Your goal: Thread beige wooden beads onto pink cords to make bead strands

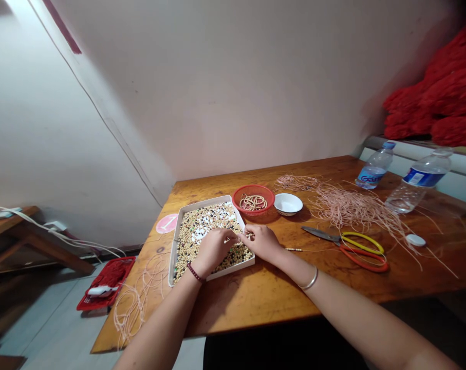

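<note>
Over a shallow white box tray [173,264] full of small cream, black and white beads [190,246], my two hands meet with their fingertips together. My left hand [217,249] is closed in a pinch; what lies between its fingers is too small to make out. My right hand [262,241] pinches too, at the tray's right edge. From behind the right wrist a thin cord with several cream beads [293,250] runs out to the right across the table, seemingly from the right fingers, where its end is hidden.
Behind the tray stand a red basket [238,198] holding beaded strands and a white bowl [289,210]. Scissors [348,249] and a heap of pink cords [352,205] lie right, near two plastic bottles [375,167]. Loose cords [134,303] hang over the table's left edge.
</note>
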`<action>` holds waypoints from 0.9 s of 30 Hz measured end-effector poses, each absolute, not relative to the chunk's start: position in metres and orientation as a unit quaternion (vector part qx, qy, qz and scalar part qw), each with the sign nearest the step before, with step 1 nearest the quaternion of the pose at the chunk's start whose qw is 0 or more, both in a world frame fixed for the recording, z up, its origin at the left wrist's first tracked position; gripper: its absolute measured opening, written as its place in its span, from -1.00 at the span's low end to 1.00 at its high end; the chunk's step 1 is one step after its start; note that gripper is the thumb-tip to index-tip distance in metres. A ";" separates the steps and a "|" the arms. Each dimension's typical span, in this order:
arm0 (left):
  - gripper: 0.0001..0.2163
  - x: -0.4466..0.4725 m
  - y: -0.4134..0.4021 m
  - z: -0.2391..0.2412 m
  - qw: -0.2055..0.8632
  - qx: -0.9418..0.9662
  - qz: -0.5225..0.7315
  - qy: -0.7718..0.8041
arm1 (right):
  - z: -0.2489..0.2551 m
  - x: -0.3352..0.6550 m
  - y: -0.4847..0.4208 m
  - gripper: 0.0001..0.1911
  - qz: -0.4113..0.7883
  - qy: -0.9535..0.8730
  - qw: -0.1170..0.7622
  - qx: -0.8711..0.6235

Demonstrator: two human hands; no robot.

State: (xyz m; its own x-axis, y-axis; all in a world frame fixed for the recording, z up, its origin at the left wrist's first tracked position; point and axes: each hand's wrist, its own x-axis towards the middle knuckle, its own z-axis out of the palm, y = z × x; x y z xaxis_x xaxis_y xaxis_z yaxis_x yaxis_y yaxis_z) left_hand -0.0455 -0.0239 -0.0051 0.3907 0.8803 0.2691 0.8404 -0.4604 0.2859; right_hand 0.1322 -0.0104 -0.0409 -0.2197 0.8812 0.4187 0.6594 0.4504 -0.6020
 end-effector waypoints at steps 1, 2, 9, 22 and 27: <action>-0.90 -0.046 -0.024 -0.004 0.046 0.836 0.191 0.512 | -0.040 0.132 -0.012 -0.76 0.140 -0.771 0.364 -0.503; -0.90 -0.045 -0.025 -0.004 0.040 0.841 0.187 0.507 | -0.039 0.132 -0.013 -0.78 0.132 -0.776 0.356 -0.504; -0.85 -0.043 -0.025 -0.002 0.002 0.863 0.146 0.484 | -0.036 0.133 -0.017 -0.82 0.084 -0.811 0.316 -0.485; -0.85 -0.045 -0.020 -0.012 0.064 0.846 0.240 0.472 | -0.052 0.124 0.000 -0.68 0.367 -0.712 0.434 -0.413; -0.90 -0.047 -0.020 -0.013 0.066 0.825 0.266 0.494 | -0.055 0.122 0.005 -0.61 0.418 -0.675 0.458 -0.400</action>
State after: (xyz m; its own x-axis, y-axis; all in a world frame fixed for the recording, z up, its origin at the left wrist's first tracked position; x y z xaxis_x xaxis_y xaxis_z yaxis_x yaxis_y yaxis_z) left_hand -0.0469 -0.0200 -0.0127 0.3698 0.8503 0.3744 0.7804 -0.5030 0.3716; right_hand 0.1215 0.0050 -0.0547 -0.2607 0.9230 0.2829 0.1568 0.3296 -0.9310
